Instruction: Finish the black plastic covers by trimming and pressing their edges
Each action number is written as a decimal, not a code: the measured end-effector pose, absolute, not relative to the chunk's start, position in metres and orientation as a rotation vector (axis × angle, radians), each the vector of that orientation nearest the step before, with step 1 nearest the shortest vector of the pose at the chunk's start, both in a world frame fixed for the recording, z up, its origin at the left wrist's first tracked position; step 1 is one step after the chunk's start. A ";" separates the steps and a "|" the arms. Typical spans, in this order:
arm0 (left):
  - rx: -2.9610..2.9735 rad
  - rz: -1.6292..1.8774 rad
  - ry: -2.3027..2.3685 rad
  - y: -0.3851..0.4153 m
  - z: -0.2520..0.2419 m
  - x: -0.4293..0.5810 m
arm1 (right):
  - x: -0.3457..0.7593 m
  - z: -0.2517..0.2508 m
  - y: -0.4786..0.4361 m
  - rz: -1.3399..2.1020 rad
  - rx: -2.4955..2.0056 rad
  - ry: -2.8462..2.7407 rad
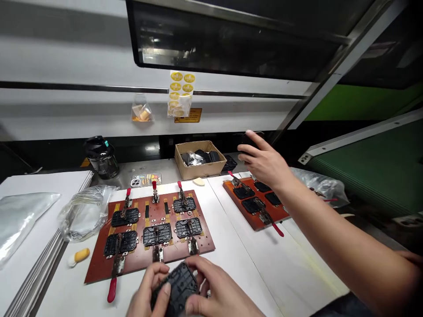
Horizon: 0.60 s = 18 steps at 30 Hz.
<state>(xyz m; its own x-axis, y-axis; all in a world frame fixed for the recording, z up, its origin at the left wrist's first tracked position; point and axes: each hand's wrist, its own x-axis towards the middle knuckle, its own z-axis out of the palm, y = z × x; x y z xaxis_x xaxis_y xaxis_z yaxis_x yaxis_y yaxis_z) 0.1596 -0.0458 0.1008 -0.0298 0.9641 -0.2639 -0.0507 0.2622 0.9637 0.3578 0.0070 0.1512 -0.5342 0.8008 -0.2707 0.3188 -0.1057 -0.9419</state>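
Note:
Both my hands hold a black ribbed plastic part (180, 284) low in the view, just in front of the board. My left hand (145, 293) grips its left side and my right hand (218, 288) its right side. Behind it lies a reddish-brown fixture board (99, 268) with red-handled toggle clamps (112, 290). Several similar black parts (157, 234) are clamped on that board. A second such board (261, 222) with more black parts sits further right.
A co-worker's bare arm (297, 198) reaches in from the right above the second board. At the back stands a cardboard box (200, 169) of black parts. Left of the board are a yellow foam plug (79, 256), a clear plastic bag (84, 215) and a stack of white sheets (33, 185).

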 end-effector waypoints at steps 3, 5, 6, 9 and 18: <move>1.448 0.818 1.439 -0.003 0.138 0.112 | 0.332 0.159 0.058 1.901 -1.264 -1.770; 1.550 0.780 1.549 0.034 0.147 0.089 | 0.309 0.156 0.094 1.852 -1.458 -1.788; 1.557 0.778 1.601 0.052 0.146 0.080 | 0.297 0.153 0.111 1.819 -1.531 -1.798; 1.627 0.681 1.635 0.095 0.126 0.062 | 0.266 0.142 0.154 1.749 -1.703 -1.823; 2.025 0.519 1.678 0.142 0.083 0.054 | 0.233 0.135 0.203 1.035 -2.055 -2.289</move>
<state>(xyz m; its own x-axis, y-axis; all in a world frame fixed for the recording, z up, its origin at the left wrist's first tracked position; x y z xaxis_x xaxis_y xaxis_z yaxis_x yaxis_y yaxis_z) 0.0536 0.1420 0.0826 0.1857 0.9826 -0.0009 0.8103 -0.1526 0.5658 0.2330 0.2027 0.1347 -0.1949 0.8574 -0.4763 0.9239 -0.0026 -0.3827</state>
